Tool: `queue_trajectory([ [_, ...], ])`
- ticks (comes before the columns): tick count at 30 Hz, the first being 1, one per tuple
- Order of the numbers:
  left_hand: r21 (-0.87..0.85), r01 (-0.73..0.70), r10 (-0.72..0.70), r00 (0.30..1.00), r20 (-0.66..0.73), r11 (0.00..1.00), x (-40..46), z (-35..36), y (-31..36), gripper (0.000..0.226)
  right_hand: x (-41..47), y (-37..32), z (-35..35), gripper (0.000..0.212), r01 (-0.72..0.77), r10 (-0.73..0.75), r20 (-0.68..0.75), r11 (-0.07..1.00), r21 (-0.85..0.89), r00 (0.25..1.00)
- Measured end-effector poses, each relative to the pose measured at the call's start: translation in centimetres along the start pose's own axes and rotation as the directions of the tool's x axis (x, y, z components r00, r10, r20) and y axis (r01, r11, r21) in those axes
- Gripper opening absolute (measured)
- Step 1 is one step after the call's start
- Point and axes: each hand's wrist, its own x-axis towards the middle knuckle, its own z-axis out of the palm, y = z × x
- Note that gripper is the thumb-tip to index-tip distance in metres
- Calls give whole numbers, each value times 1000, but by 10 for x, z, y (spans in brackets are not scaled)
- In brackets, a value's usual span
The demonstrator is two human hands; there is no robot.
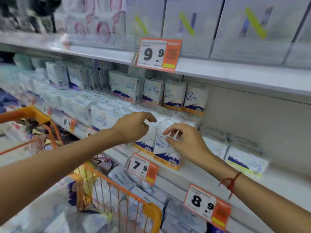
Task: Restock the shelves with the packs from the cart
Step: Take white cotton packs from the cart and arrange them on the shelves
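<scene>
A person's two bare hands reach over the front edge of a shop's middle shelf (193,175). The left hand (134,126) hovers with fingers curled and spread, holding nothing. The right hand (186,142) is likewise open and loose, its fingertips (168,132) at the upper face of a white cotton pack (165,153), though the blur hides whether they touch it. That pack stands upright at the shelf's front edge, long axis vertical, directly beneath and between both hands (the right looks nearer). A second pack (144,143) stands just beside it on the left. An orange cart (151,211) with more packs sits lower left.
</scene>
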Motion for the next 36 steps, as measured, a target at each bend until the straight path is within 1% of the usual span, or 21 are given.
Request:
queue_trajectory([
  [3,-36,68,-69,998,-11,997,-53,-15,-9,32,-23,-28,22,15,23,-33,100,995,93,994],
  [7,95,181,-184,983,26,979,-135,-33,-34,25,-57,-57,57,17,29,-84,286,981,190,955],
  [9,147,270,-271,962,-12,952,-177,-30,-49,23,-72,-68,76,14,20,-107,347,969,244,932],
  [11,158,375,-372,927,-53,913,-214,-21,-63,24,-84,-78,97,11,16,-130,428,965,260,894],
  [13,170,482,-476,876,-76,859,-242,-11,-75,26,-91,-88,119,11,13,-127,546,978,208,828],
  [15,222,580,-576,812,-91,784,-258,-3,-87,29,-91,-99,142,19,15,-96,658,992,127,747],
  [17,295,653,-661,745,-87,698,-262,1,-92,37,-92,-108,165,30,67,-59,718,998,18,693],
  [19,464,662,-744,668,-7,589,-261,7,-90,61,-96,-112,185,42,179,-37,752,978,-108,658],
  [20,547,634,-779,625,55,547,-261,9,-89,76,-99,-111,194,55,228,-25,769,961,-158,639],
  [21,596,606,-802,586,114,527,-261,10,-88,89,-103,-109,199,69,263,-10,779,944,-199,627],
  [22,619,587,-818,549,171,523,-262,10,-87,100,-107,-107,203,80,281,5,778,931,-233,629],
  [23,622,579,-829,510,229,527,-263,10,-86,107,-110,-103,205,84,289,9,769,924,-252,640],
  [25,609,586,-842,431,325,535,-263,8,-83,114,-115,-98,206,83,274,31,765,924,-268,643],
  [26,611,580,-841,409,353,539,-263,7,-81,116,-117,-97,206,81,254,42,766,930,-264,641],
  [27,617,559,-832,409,376,554,-263,6,-81,116,-116,-96,207,79,232,47,763,939,-254,645],
  [28,611,531,-808,426,407,587,-263,4,-83,114,-114,-96,206,76,207,48,757,948,-239,652],
  [30,535,477,-717,469,516,698,-262,-1,-86,106,-110,-97,202,72,158,43,750,968,-195,661],
  [32,445,418,-609,482,630,792,-260,-1,-90,98,-108,-97,198,73,131,19,753,982,-139,657],
  [33,421,396,-575,484,659,816,-260,1,-90,95,-108,-97,197,74,124,1,762,987,-106,647],
  [34,414,377,-558,495,666,828,-260,5,-90,93,-109,-98,196,73,116,-17,773,990,-74,634],
  [36,439,315,-539,547,641,841,-260,11,-89,91,-111,-100,195,71,98,-36,788,995,-30,615],
])
